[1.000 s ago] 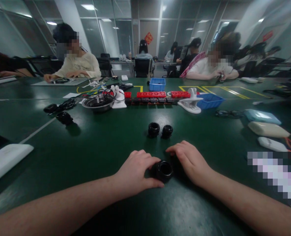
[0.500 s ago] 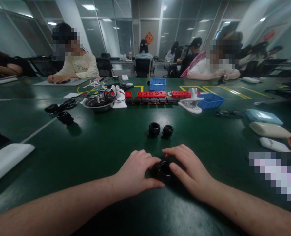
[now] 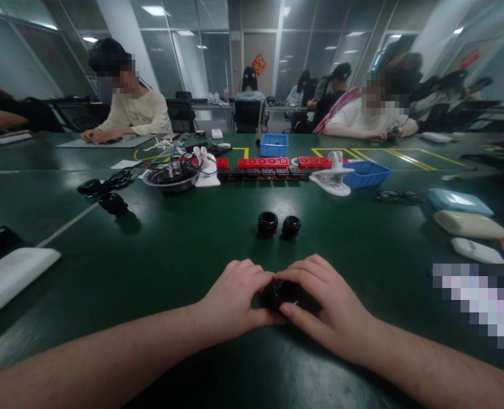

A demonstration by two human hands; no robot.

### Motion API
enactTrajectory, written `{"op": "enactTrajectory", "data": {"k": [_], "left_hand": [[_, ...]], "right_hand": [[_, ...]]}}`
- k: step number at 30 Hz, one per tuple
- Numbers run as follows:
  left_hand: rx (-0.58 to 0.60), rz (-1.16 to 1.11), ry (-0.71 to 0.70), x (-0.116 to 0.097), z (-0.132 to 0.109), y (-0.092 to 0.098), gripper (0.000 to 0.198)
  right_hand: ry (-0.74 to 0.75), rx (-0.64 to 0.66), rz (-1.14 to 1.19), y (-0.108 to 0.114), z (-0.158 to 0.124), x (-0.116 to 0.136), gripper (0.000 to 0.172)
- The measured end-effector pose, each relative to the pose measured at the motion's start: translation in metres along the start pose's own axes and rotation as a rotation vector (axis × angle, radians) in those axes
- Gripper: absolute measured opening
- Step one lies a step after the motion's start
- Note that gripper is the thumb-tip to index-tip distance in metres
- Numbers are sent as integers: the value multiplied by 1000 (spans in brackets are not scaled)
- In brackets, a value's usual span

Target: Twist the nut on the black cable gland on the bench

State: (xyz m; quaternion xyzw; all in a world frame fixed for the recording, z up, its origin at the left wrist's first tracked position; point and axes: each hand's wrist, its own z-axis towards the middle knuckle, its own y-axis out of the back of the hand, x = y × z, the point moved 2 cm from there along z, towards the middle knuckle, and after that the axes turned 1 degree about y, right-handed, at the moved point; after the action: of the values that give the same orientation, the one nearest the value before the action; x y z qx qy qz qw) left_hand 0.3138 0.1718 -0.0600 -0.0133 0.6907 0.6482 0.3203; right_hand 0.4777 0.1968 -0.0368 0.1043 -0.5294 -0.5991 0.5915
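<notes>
Black ring [image 3: 281, 296], gripped by fingers of left hand [image 3: 237, 292] at nine o'clock and right hand [image 3: 328, 295] at three, should be held steady.

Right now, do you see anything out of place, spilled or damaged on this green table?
Nothing looks clearly spilled or damaged. Only the black cables seem untidy, looping above the rim of the metal bowl. The hollow black cylinder between the left hand and right hand shows no visible fault.

the left hand [image 3: 237, 295] and right hand [image 3: 331, 309] partly hide the black hollow piece [image 3: 279, 295], while the left edge cuts off a white slab [image 3: 16, 278] and a blurred dark object [image 3: 0, 240].
</notes>
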Motion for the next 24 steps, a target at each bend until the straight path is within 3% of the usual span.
{"op": "enactTrajectory", "data": {"k": [24], "left_hand": [[-19, 19, -8, 0, -1, -2, 32]], "right_hand": [[76, 0, -183, 3, -2, 8, 28]]}}
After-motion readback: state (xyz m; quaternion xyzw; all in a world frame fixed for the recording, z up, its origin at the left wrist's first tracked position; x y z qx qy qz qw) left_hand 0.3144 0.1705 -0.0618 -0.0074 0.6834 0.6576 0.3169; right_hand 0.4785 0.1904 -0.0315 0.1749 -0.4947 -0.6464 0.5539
